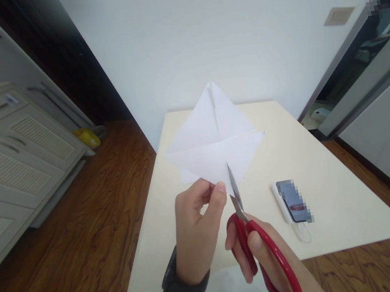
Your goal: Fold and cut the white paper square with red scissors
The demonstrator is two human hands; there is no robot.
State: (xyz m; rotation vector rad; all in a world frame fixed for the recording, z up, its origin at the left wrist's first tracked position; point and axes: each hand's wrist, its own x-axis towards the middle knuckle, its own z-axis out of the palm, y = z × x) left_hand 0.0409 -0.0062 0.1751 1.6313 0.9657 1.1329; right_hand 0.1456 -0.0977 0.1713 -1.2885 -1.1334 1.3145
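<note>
Left hand [198, 228] raised, pinching folded paper [215, 145] at its lower edge; right hand [259, 255] gripping red scissors [262, 250], blades in paper above counter [330, 182].

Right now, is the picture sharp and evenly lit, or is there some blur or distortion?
Head view: soft, even light, no glare; the folded white paper and the red-handled scissors are sharp; straight lines bend toward the edges; the screen of the phone on the cream table is pixelated.

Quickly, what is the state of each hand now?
Left hand: closed, pinching the folded white paper.
Right hand: closed on the red-handled metal scissors, blades at the paper's lower edge.
</note>
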